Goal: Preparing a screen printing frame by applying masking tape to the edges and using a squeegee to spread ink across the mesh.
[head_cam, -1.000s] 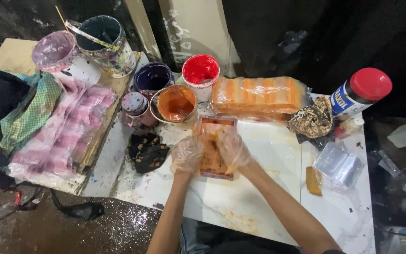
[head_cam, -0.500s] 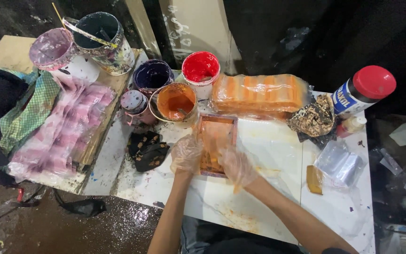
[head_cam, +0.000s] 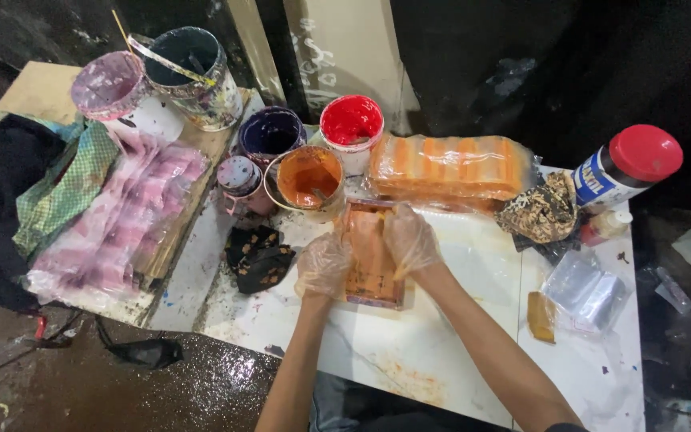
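Gloved fingers (head_cam: pixel 397 228) press flat on orange block (head_cam: pixel 371 268).

Beyond my gloved hands, a long clear plastic package of orange-striped pieces (head_cam: pixel 451 166) lies at the far table edge. To its right a jar (head_cam: pixel 625 166) with a red lid lies tilted, wearing a blue, white and yellow label (head_cam: pixel 599 181). Pink items in clear wrapping (head_cam: pixel 125 220) lie at my left, small clear bags (head_cam: pixel 585 290) at my right.

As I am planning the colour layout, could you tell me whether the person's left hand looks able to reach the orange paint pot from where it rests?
Probably yes. The left hand rests on the orange rectangular block, and the orange paint pot stands just beyond it with nothing between them.
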